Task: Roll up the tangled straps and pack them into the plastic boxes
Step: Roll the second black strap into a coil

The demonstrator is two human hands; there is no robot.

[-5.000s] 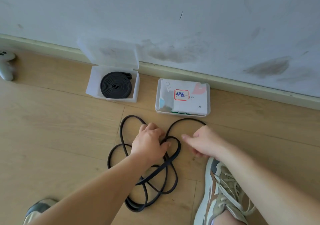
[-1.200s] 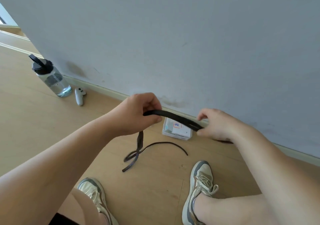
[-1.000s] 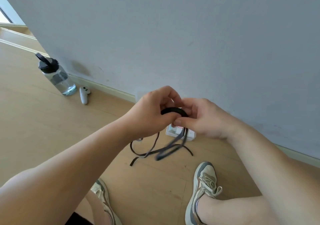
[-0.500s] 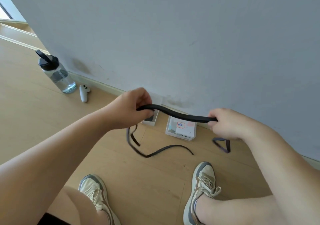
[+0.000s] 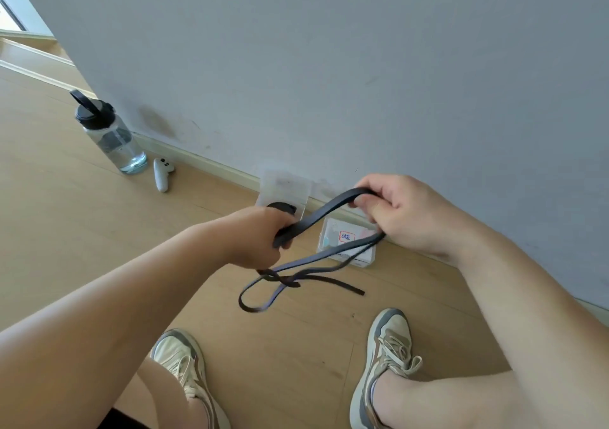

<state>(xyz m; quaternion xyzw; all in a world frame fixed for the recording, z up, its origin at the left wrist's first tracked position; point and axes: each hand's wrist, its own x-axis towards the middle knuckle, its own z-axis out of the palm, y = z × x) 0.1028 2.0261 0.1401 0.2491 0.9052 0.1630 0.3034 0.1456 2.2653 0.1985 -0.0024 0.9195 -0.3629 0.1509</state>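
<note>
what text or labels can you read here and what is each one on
"绿色", small blue handwriting, so a likely reading: on the red-edged sticker on the lid of the closed box.
Other marks on that lid: too blurred to read.
Water bottle, controller: no text visible.

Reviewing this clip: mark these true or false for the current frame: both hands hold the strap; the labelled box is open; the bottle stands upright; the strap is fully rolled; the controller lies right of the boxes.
1. Both hands hold the strap. True: the left hand and the right hand each hold the black strap.
2. The labelled box is open. False: the labelled box is closed. The open box is the one to its left.
3. The bottle stands upright. True: the water bottle stands upright near the wall.
4. The strap is fully rolled. False: loose loops hang below the hands.
5. The controller lies right of the boxes. False: the white controller lies left of them, beside the bottle.
</note>
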